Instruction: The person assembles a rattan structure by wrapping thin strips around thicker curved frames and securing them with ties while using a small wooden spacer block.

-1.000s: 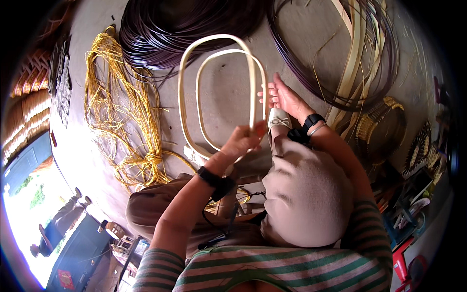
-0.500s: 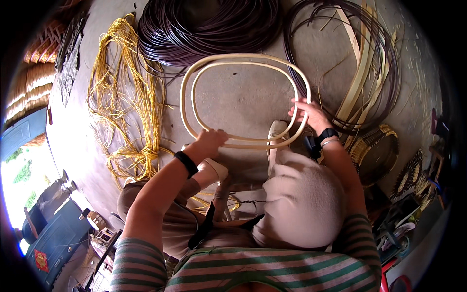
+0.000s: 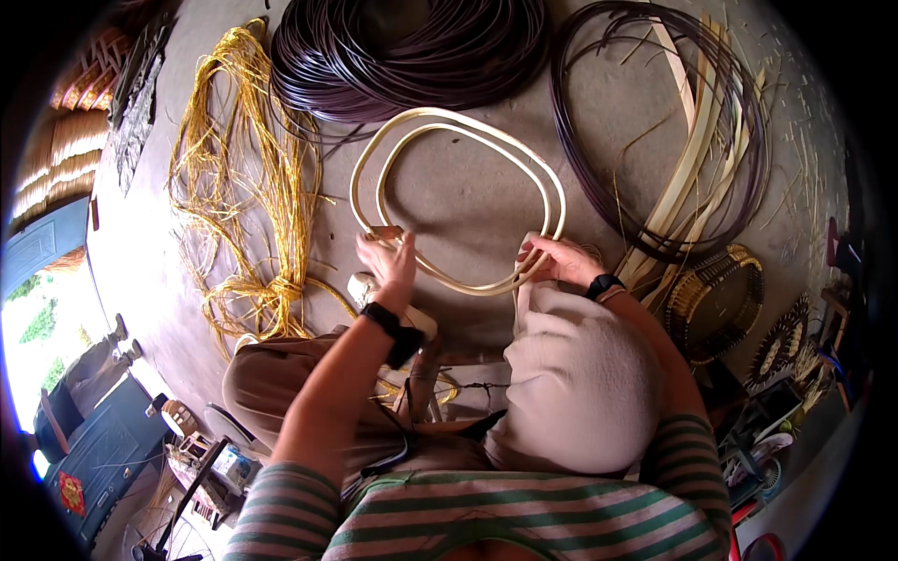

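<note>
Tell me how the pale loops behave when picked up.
The pale loops are probably stiff, holding smooth curves well beyond the right hand. They look light, with thin rims and open middles. They may shift against each other: a gap shows between their far curves.

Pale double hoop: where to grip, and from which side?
I'd pinch the pale double hoop at its near-right bend, coming from the right. Its two thin rims run close together there, so one pinch likely takes both, and the open middle leaves room for fingertips. The right hand holds it there.
</note>
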A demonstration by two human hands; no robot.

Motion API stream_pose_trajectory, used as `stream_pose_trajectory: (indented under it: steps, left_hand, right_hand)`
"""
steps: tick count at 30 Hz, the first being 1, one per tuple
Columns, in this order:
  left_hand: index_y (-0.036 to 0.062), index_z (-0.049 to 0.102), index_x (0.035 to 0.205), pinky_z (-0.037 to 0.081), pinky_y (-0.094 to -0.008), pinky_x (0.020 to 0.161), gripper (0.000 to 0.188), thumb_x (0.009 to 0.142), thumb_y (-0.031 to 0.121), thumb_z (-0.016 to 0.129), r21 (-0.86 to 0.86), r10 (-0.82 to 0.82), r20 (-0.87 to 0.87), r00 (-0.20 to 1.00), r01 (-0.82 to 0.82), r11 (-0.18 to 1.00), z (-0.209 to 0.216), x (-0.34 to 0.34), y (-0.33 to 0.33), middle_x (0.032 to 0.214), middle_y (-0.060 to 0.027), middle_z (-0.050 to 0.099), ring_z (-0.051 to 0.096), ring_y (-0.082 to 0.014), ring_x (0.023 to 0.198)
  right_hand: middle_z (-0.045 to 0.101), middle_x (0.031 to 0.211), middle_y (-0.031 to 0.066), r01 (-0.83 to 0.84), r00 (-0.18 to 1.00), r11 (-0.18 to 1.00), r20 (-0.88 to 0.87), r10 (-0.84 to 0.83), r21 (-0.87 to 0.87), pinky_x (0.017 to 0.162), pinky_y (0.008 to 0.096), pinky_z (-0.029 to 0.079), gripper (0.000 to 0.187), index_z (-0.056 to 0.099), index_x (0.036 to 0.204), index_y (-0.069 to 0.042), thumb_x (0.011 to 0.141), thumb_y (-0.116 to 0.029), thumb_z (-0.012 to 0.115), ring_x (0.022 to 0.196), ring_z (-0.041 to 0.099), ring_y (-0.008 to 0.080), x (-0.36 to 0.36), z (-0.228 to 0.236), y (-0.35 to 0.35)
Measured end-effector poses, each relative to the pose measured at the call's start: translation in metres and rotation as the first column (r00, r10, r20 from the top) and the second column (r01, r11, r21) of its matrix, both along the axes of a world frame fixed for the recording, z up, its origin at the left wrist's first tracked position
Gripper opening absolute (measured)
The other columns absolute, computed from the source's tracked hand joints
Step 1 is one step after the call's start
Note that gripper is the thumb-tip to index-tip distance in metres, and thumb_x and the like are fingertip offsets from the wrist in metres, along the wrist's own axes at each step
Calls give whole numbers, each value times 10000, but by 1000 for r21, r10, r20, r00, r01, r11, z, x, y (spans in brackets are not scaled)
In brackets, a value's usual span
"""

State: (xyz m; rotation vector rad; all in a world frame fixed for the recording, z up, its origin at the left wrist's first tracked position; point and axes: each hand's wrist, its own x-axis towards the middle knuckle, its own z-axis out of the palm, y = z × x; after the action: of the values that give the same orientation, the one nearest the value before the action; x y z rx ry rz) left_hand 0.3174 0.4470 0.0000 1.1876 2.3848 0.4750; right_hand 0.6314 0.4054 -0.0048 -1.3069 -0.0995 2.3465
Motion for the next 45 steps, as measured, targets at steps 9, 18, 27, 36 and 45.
stream_pose_trajectory:
  steps: [9, 18, 27, 36, 45]
  left_hand:
    - [-6, 349, 1093, 554, -364, 447, 281, 815, 0, 393, -433, 441, 509, 739, -222, 873, 3, -4, -19, 828, -192, 569, 627, -314, 559]
    - [10, 434, 1159, 409, -417, 903, 508, 738, 207, 638, -176, -45, -98, 994, 27, 984, -28, -45, -2, 1194, -239, 454, 471, -356, 1098]
    - [57, 450, 1208, 286, -482, 988, 523, 735, 170, 640, -142, -641, -18, 767, 633, 761, 9, 66, -35, 1342, -171, 335, 309, -318, 1256]
    - [-8, 605, 970, 464, -391, 831, 277, 750, 159, 588, -145, -768, 411, 490, 867, 476, -25, 74, -53, 953, -194, 629, 596, -341, 916]
    - [11, 614, 964, 495, -378, 769, 249, 790, 174, 544, -207, -700, 444, 559, 824, 527, -2, 101, -36, 865, -182, 651, 635, -327, 824]
  right_hand:
    - [601, 962, 30, 138, 982, 985, 119, -149, 101, 711, 275, 484, 346, 510, 1105, -69, 876, -324, 560, 848, 592, 123, 19, -10, 0]
    - [546, 1099, 93, -160, 918, 967, 389, 72, 199, 784, 331, 500, 395, 441, 1223, -44, 919, -287, 508, 934, 582, 183, -8, -15, 4]
    - [625, 743, 75, 582, 420, 758, 690, -590, 294, 575, 253, 494, 151, 603, 888, -32, 826, -156, 544, 647, 620, 156, 99, 28, -114]
    - [604, 736, 49, 530, 490, 842, 774, -401, 101, 588, 266, 482, 202, 607, 918, -37, 852, -222, 562, 661, 590, 125, 131, 11, -234]
    - [618, 830, 141, -533, -22, 841, 993, -118, 88, 727, 390, 486, 212, 596, 936, -2, 756, -110, 566, 811, 604, 304, 53, -65, -152]
